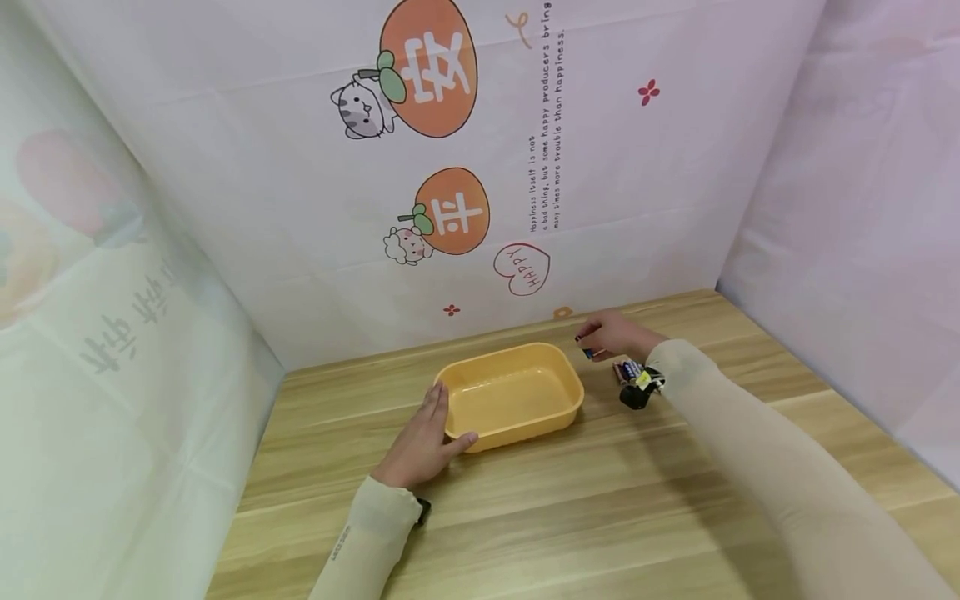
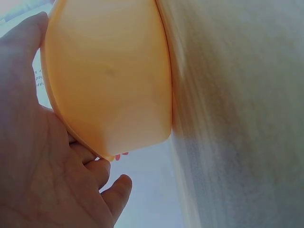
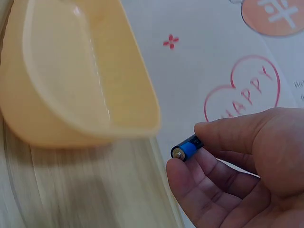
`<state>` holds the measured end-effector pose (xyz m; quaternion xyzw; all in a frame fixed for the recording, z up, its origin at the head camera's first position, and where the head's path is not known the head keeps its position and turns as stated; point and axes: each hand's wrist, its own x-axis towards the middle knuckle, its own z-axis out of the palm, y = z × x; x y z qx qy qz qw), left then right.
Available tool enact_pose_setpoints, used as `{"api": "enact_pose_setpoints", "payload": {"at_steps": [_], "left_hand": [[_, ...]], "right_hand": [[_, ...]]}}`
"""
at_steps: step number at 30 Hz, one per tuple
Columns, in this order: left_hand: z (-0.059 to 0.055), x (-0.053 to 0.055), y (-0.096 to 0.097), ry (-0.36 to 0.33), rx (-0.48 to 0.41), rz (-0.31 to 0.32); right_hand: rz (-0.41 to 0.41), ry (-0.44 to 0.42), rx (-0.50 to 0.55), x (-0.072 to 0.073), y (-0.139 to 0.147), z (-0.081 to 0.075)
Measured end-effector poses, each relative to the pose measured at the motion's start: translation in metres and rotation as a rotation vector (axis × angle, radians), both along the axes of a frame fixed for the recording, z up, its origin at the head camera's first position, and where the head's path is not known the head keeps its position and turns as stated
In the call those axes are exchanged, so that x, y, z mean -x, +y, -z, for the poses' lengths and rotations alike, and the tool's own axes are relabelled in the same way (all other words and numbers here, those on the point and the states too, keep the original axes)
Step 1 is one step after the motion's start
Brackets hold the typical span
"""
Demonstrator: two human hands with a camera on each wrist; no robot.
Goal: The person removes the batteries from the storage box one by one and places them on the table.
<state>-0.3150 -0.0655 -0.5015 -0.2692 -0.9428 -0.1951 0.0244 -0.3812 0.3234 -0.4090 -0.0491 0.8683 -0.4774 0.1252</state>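
A yellow plastic tray (image 1: 517, 433) with rounded corners sits on the wooden table, near the back wall. My left hand (image 1: 420, 442) rests against its left end, thumb spread along the front rim and fingers along the left side. In the left wrist view, part of the fingers is hidden by the tray wall (image 2: 109, 76). To the right of the tray, above the table, my right hand (image 1: 618, 333) pinches a small battery (image 3: 187, 147) between thumb and fingertips. The battery is dark with a blue band, its metal end facing the camera. Several more batteries (image 1: 628, 371) lie below the right wrist.
The wooden tabletop (image 1: 540, 525) meets a white printed sheet (image 1: 300, 208) behind the tray. Similar sheets hang at the left (image 1: 112, 375) and right (image 1: 862, 250). A black wrist device (image 1: 636, 395) hangs under the right sleeve, close to the batteries.
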Motion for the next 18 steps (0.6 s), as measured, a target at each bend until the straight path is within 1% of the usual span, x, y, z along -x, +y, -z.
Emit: {"api": "enact_pose_setpoints", "payload": {"at_steps": [7, 13, 16, 18], "left_hand": [[-0.001, 0.0, 0.001, 0.003, 0.0, 0.003], [-0.005, 0.0, 0.002, 0.004, -0.004, 0.008], [-0.005, -0.001, 0.001, 0.0, -0.004, 0.009], [-0.004, -0.001, 0.001, -0.008, -0.002, 0.008]], "right_hand": [[0.017, 0.016, -0.023, 0.0, 0.034, 0.005], [0.05, 0.031, -0.032, 0.001, 0.066, 0.016], [0.078, 0.014, -0.014, 0.0, 0.08, 0.02], [0.088, 0.005, -0.021, -0.002, 0.087, 0.022]]}}
